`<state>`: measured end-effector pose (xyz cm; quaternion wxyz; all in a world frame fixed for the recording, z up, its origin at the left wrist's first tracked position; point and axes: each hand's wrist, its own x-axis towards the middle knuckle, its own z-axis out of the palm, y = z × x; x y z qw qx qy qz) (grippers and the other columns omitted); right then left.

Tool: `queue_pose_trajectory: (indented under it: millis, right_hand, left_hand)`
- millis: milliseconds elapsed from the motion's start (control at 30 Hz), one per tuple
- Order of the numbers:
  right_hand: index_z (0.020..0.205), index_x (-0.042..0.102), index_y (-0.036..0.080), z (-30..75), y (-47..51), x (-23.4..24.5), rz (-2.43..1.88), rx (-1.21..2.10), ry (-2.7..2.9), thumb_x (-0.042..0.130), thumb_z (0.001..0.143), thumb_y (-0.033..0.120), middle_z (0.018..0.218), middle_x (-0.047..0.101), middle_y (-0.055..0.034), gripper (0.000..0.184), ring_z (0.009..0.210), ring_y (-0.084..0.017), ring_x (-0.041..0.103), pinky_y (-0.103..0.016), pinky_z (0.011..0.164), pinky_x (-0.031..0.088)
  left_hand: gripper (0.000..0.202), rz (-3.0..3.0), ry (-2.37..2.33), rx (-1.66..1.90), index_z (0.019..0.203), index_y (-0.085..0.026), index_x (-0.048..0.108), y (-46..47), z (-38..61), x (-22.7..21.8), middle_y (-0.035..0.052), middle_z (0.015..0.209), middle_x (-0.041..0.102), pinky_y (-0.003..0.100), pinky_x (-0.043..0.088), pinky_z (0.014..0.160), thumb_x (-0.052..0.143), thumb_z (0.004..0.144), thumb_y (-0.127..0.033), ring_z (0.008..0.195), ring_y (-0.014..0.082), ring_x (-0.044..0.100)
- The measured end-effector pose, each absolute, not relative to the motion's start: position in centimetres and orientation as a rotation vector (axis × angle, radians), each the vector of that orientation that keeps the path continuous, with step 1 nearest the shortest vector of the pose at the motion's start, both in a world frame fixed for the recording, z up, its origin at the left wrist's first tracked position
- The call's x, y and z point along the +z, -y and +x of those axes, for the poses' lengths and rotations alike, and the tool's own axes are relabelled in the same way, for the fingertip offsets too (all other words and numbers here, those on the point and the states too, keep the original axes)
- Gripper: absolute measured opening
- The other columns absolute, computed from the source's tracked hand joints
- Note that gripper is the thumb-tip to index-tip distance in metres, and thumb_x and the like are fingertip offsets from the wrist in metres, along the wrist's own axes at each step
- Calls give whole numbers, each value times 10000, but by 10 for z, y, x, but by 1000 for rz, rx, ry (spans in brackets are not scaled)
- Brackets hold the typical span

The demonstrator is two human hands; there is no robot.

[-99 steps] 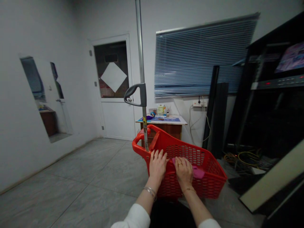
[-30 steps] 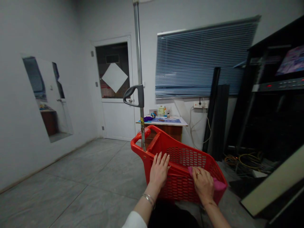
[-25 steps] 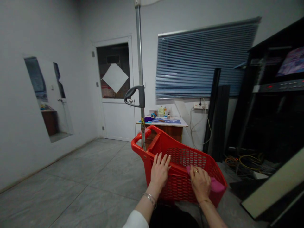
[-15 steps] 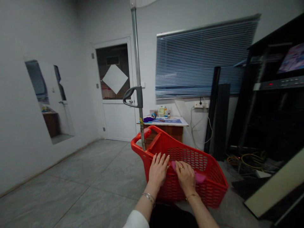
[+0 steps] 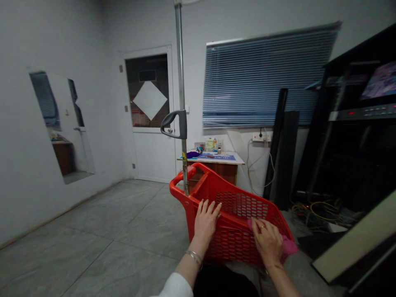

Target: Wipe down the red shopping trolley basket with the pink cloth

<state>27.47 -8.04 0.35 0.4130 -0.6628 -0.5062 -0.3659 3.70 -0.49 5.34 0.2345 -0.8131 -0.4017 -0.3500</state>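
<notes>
A red plastic shopping basket with a perforated wall stands in front of me on the grey tiled floor. My left hand lies flat on its near rim, fingers stretched out, a bangle on the wrist. My right hand presses a pink cloth against the rim near the basket's right corner; a ring shows on one finger. A tall metal pole with a grey handle rises from the basket's far left end.
A wooden table with bottles and papers stands against the back wall under a blue window blind. A white door is at the back left. Dark equipment, black panels and loose cables fill the right side.
My right hand has slid the pink cloth rightward along the rim from near my left hand toward the basket's right corner. My left hand has stayed on the rim.
</notes>
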Motion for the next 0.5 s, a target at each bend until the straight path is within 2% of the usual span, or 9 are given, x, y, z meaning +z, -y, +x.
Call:
queue_pose_trajectory:
  millis: [133, 267, 500]
  right_hand:
    - [899, 719, 234, 232, 65, 18, -1703, -937, 1292, 520, 909, 476, 924, 697, -34, 313, 859, -170, 532, -303, 745, 330]
    - [915, 714, 232, 199, 50, 25, -1682, -886, 1312, 488, 939, 388, 930, 698, -32, 276, 841, -155, 534, -300, 752, 333]
    - [1042, 699, 229, 225, 64, 17, -1557, -870, 1526, 474, 944, 359, 1025, 695, -39, 278, 900, -161, 571, -290, 828, 374]
  left_hand:
    - [390, -2236, 1114, -983, 1357, -361, 517, 5, 40, 54, 0, 1299, 626, 490, 360, 1106, 502, 967, -362, 1244, 255, 501]
    - [387, -2245, 1117, -973, 1359, -347, 517, 8, 39, 56, 17, 1305, 620, 511, 354, 1108, 488, 973, -355, 1251, 263, 496]
    - [414, -2258, 1090, -945, 1388, -335, 479, 9, 30, 61, 19, 1326, 604, 473, 345, 1123, 487, 974, -362, 1252, 234, 494]
